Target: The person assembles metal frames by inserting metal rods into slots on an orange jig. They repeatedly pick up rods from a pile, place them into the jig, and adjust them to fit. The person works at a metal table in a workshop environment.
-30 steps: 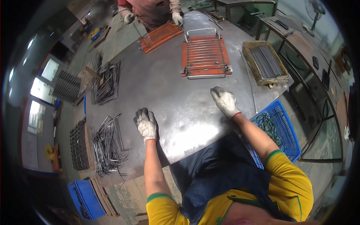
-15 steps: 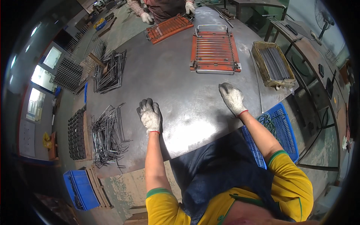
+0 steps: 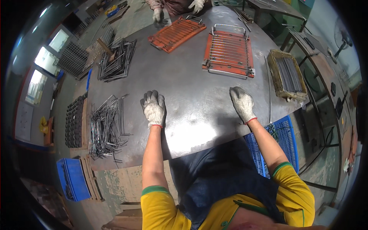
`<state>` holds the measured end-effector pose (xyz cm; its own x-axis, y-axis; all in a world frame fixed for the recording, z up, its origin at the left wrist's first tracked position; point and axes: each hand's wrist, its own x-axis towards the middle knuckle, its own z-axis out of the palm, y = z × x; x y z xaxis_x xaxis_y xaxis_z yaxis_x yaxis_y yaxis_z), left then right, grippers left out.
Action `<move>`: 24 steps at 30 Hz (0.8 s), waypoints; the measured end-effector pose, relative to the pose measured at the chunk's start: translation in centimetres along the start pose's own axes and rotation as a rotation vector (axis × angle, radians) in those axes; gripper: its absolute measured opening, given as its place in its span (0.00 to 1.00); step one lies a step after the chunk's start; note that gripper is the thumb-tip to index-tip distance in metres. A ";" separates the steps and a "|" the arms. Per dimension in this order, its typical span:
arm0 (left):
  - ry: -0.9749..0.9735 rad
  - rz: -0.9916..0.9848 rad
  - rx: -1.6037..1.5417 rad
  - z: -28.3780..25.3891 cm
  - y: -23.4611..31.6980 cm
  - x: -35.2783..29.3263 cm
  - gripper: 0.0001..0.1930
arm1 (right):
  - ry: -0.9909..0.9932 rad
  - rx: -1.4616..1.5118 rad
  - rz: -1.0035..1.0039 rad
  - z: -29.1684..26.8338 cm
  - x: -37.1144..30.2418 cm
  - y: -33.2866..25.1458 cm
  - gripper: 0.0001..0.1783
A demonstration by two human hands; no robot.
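Note:
My left hand (image 3: 154, 107), in a white knit glove with dark grey fingers, rests palm down on the metal table (image 3: 184, 82). Its fingers are slightly apart and nothing is in them. Farther right, my right hand (image 3: 242, 103) wears a matching glove and lies on the table with fingers together and curled under; no held thing shows. Beyond it sits an orange-red fixture (image 3: 207, 63) carrying a wire rack (image 3: 229, 50) of parallel rods with a bright looped handle. A second orange-red fixture (image 3: 168, 48) with rods lies askew at the far side, near a co-worker's gloved hands (image 3: 158, 15).
Bent metal rods lie in a tangled pile (image 3: 107, 126) on the left, with bent wire frames (image 3: 118, 59) stacked behind. A worn box of straight rods (image 3: 287, 73) stands at right, beside one long rod (image 3: 268, 90). Blue crates (image 3: 293, 143) (image 3: 76, 180) flank the table.
The view has shifted slightly. The far-left fixture is turned differently, and the co-worker's hand that was at its corner is now apart from it. My hands stay on the table.

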<state>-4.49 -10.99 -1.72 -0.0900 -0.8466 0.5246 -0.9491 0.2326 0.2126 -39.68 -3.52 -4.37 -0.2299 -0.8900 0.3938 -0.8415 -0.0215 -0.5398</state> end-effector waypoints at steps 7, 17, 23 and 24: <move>-0.090 -0.356 0.043 4.0 -0.8 2.3 0.23 | 0.006 -0.006 -0.029 0.1 0.1 -0.1 0.16; -0.129 -0.949 -0.267 5.7 3.4 11.7 0.49 | -0.004 -0.008 0.008 -0.5 0.2 -1.0 0.16; 0.031 -0.476 0.152 10.2 -2.0 12.2 0.19 | -0.003 0.062 0.019 -0.3 0.4 -1.9 0.17; -0.040 -0.492 0.162 10.2 -0.4 12.2 0.18 | -0.027 0.050 0.105 -0.7 0.2 -1.5 0.18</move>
<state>-8.24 -26.31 -3.82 0.3704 -0.8556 0.3616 -0.9161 -0.2722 0.2944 -38.83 -3.34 -3.02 -0.3016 -0.9003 0.3138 -0.7878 0.0499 -0.6140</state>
